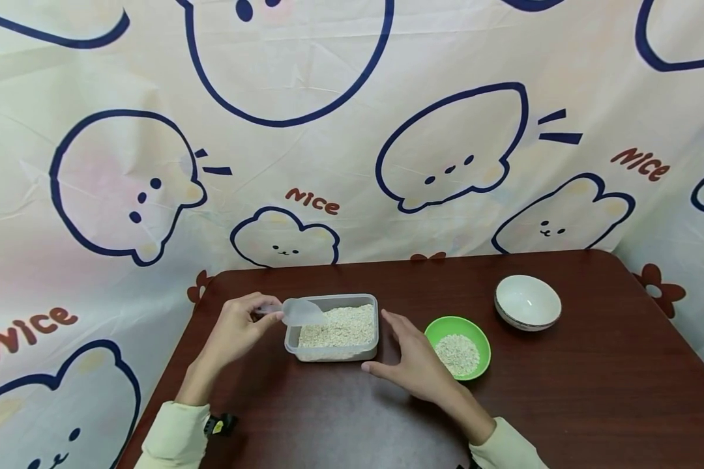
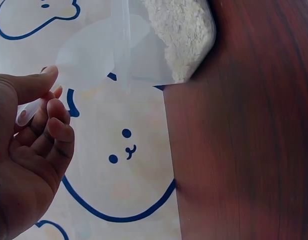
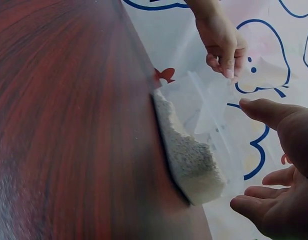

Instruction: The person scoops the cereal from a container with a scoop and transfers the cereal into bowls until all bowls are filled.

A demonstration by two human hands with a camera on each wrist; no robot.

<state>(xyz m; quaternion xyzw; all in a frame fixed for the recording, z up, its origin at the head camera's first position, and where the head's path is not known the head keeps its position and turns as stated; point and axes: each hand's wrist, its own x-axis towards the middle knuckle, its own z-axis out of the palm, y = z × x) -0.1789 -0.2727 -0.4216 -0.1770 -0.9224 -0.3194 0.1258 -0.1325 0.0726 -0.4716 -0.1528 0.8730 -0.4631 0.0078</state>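
Observation:
In the head view my left hand point(image 1: 240, 329) pinches the handle of a translucent plastic scoop point(image 1: 302, 312) between thumb and fingers. The scoop's bowl overlaps the left end of a clear plastic container point(image 1: 332, 354) holding pale rolled oats point(image 1: 343, 327). In the left wrist view the scoop point(image 2: 83, 57) is faint and see-through beside the container. My right hand point(image 1: 413, 358) holds nothing; its thumb and fingers are spread near the container's right side. The right wrist view shows those spread fingers beside the container wall point(image 3: 229, 145), where the oats slope up to one end.
Right of my right hand, a green bowl point(image 1: 485, 352) holds a small heap of oats. Farther back to the right stands a white bowl point(image 1: 528, 301). All rest on a dark brown wooden table point(image 1: 598, 365), with a cartoon-printed cloth point(image 1: 358, 156) hanging behind it.

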